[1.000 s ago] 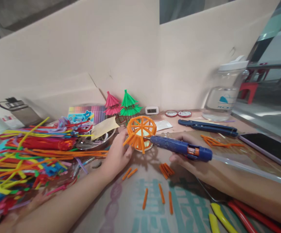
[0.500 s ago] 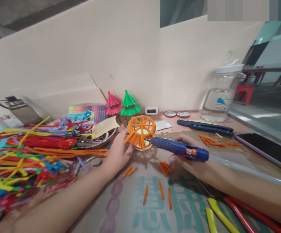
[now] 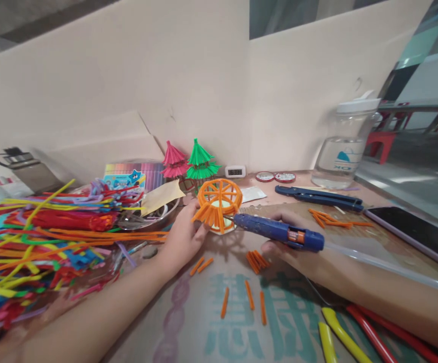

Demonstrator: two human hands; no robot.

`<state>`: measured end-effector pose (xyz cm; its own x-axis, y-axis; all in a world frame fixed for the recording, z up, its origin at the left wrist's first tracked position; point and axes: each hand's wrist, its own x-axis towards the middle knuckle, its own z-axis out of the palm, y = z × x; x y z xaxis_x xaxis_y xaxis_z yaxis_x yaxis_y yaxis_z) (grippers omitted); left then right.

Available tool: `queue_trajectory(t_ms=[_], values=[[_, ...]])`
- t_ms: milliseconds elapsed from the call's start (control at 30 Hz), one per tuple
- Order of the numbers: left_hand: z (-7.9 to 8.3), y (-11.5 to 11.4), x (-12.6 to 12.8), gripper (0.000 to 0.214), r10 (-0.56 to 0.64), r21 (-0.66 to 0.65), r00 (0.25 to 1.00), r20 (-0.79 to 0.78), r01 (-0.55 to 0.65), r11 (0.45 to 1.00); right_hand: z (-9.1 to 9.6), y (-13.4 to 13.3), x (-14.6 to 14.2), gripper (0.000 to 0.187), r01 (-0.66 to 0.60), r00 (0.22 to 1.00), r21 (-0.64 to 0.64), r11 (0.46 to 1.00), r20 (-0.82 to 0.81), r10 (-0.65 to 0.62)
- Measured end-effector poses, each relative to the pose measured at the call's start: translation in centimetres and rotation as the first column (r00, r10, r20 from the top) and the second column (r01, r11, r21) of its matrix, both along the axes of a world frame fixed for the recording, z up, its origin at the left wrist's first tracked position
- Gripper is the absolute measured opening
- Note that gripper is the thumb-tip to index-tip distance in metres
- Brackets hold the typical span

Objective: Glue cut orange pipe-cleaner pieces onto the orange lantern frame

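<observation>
My left hand (image 3: 186,234) grips the left edge of an orange wheel-shaped frame (image 3: 220,194) made of pipe-cleaner pieces, with spokes above and a fan of short strips at its lower left. In my right hand (image 3: 285,247) is a blue hot glue gun (image 3: 275,232), held level and pointing left. Its metal nozzle meets or nearly meets the lower strips; I cannot tell whether it touches. A clear glue stick (image 3: 385,265) sticks out of the gun's back. Below the frame lie a small bundle of short orange pieces (image 3: 257,261) and several loose ones (image 3: 250,295).
Colourful pipe cleaners (image 3: 52,247) are heaped at left beside a metal bowl (image 3: 158,220). Behind stand a pink tree (image 3: 174,160), a green tree (image 3: 200,161) and a small clock (image 3: 235,172). At right are a water jug (image 3: 340,146), phone (image 3: 412,229) and yellow-handled tool (image 3: 342,333).
The glue gun's tip has stayed by the lower strips of the orange frame. Both hands keep their holds, and the whole view has shifted very slightly.
</observation>
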<state>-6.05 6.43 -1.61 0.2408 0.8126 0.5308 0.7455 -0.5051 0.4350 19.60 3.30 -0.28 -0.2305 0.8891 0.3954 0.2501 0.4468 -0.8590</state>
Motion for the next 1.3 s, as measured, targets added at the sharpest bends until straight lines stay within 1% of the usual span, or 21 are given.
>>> queue_trajectory(t_ms=[167,300,433,600,700,767,900,1033,1167,1300], values=[[0.1,-0.1,0.2,0.036,-0.013,0.001,1.0,0.003,0.013,1.0,0.0,-0.1,0.2,0.029,0.018,0.999,0.041,0.999,0.049,-0.02],[0.1,-0.1,0.1,0.035,-0.017,0.013,1.0,-0.003,0.017,1.0,-0.1,0.1,0.5,0.023,-0.028,0.998,0.066,0.997,0.051,0.024],[0.1,-0.1,0.0,0.037,-0.002,0.004,1.0,-0.011,0.002,1.0,-0.2,0.2,0.6,0.025,-0.062,0.996,0.06,0.996,0.074,0.058],[0.0,0.0,-0.1,0.038,-0.014,-0.006,1.0,-0.001,0.014,1.0,0.0,0.2,0.7,0.027,-0.056,0.994,0.031,0.998,0.098,0.053],[0.0,0.2,-0.2,0.036,-0.013,-0.008,1.0,0.01,0.013,1.0,0.3,0.1,0.8,0.025,-0.095,0.988,-0.006,0.995,0.125,0.095],[0.1,0.2,-0.1,0.036,-0.014,-0.011,1.0,0.014,0.014,1.0,0.3,0.0,0.8,0.024,-0.11,0.987,-0.023,0.994,0.113,0.111],[0.2,0.1,0.0,0.037,-0.033,-0.025,0.999,0.012,0.033,0.999,-0.2,0.0,0.5,0.022,-0.093,0.995,-0.04,0.995,0.041,0.095],[0.2,0.0,-0.1,0.037,-0.025,-0.03,1.0,-0.005,0.025,0.999,-0.6,0.3,0.5,0.025,-0.071,0.995,-0.008,0.997,0.074,0.071],[-0.1,0.4,-0.6,0.036,-0.031,0.007,0.999,-0.038,0.031,0.999,-0.1,0.5,0.8,0.023,-0.079,0.994,0.046,0.996,0.081,0.075],[-0.3,0.9,-1.0,0.036,-0.028,0.045,0.997,-0.079,0.031,0.998,0.6,0.3,1.0,0.022,-0.121,0.991,0.04,0.992,0.064,0.118]])
